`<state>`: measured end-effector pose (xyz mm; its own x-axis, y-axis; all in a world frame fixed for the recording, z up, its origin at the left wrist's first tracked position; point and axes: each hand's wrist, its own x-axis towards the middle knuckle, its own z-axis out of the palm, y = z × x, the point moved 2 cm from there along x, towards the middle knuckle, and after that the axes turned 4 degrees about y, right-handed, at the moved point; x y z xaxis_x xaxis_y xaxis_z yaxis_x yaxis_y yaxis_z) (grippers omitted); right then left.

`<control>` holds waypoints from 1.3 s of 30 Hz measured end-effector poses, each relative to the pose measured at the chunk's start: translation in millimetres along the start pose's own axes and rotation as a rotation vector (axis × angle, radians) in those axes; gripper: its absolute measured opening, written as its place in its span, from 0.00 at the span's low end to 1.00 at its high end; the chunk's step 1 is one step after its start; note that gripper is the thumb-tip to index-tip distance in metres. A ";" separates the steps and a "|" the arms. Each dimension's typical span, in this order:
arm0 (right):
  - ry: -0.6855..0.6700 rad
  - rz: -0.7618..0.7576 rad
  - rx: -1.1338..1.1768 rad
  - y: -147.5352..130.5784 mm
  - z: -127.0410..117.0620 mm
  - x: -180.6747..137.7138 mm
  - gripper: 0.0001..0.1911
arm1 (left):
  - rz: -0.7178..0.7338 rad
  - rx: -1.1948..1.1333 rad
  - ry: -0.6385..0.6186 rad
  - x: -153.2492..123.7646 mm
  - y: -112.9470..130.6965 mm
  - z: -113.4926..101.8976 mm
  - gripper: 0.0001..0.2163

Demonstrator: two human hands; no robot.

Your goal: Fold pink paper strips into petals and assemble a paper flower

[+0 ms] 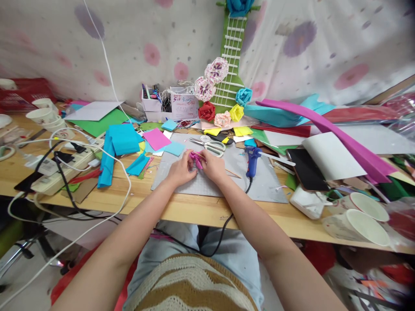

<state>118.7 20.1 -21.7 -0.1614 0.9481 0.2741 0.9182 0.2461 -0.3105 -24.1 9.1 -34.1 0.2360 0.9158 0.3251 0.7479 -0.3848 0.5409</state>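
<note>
Over the grey cutting mat (266, 185), my left hand (181, 170) and my right hand (212, 166) meet around a small piece of magenta crepe paper (196, 159). Fingers of both hands pinch it from either side. A thin wooden stick (234, 173) shows to the right of my right hand, and a bit of stick also appears at the paper; whether they are one piece is hidden. Just beyond my hands lie scissors (212, 147) with pale handles. A blue glue gun (252, 160) rests to the right on the mat.
A power strip (61, 168) with tangled cables sits on the left. Blue crepe paper (125, 140) lies nearer the middle. On the right are a phone (308, 168) and paper cups (359, 224). A green guitar-shaped decoration (231, 52) with paper flowers stands behind.
</note>
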 end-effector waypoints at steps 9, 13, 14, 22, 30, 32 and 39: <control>-0.030 -0.046 -0.015 -0.1 1.4 -0.9 0.14 | 0.084 -0.041 -0.056 0.1 1.4 -0.3 0.28; -0.043 -0.114 0.018 -2.5 0.1 -3.0 0.15 | 0.085 -0.043 -0.006 -1.0 -0.5 1.2 0.27; -0.037 -0.124 0.023 -2.4 -0.3 -3.4 0.14 | 0.091 -0.035 0.004 -1.1 -0.9 1.3 0.26; -0.035 -0.147 0.059 0.5 -1.3 -3.4 0.09 | 0.249 0.127 0.002 -1.6 1.8 -2.3 0.13; -0.038 0.011 0.169 9.9 5.7 -0.9 0.11 | 0.367 0.255 -0.043 -3.6 9.1 3.6 0.15; -0.048 0.022 0.211 11.7 6.0 -0.5 0.12 | 0.353 0.287 -0.042 -3.1 10.8 4.0 0.14; -0.034 0.051 0.243 13.4 -0.3 -1.6 0.11 | 0.262 0.289 -0.026 -1.0 10.9 1.7 0.13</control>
<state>131.4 21.8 -26.0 -0.1326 0.9658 0.2229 0.8124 0.2348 -0.5338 -15.1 4.2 -29.9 0.4553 0.7947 0.4015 0.8032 -0.5612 0.1998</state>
